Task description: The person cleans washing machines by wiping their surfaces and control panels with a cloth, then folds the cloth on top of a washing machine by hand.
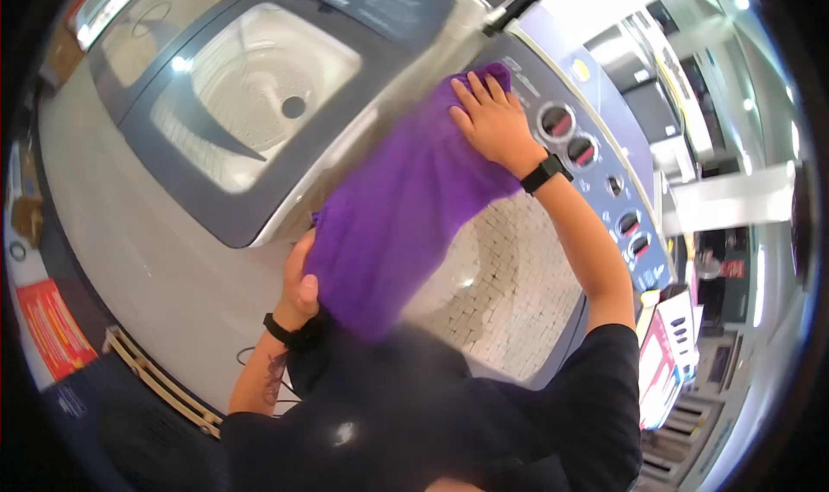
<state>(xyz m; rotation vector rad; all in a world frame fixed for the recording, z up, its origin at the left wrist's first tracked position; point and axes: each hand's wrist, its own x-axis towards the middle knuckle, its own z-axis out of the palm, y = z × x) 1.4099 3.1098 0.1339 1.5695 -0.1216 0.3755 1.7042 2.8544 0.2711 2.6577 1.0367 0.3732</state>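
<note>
A purple cloth [397,198] is spread over the top of a washing machine with a dark control panel [596,160]. My right hand [496,121] lies flat on the cloth's far end, fingers apart, beside the panel's knobs. At the near left edge of the cloth, my left hand [300,280] grips it, with the thumb on top. Part of the machine's lid [505,293], with a tile-like pattern, shows to the right of the cloth. Each wrist wears a black band.
Another washing machine [250,190] with a see-through lid stands at the left, close beside this one. A red and yellow label [56,328] is at the far left. Further appliances and a white column [730,200] stand at the right.
</note>
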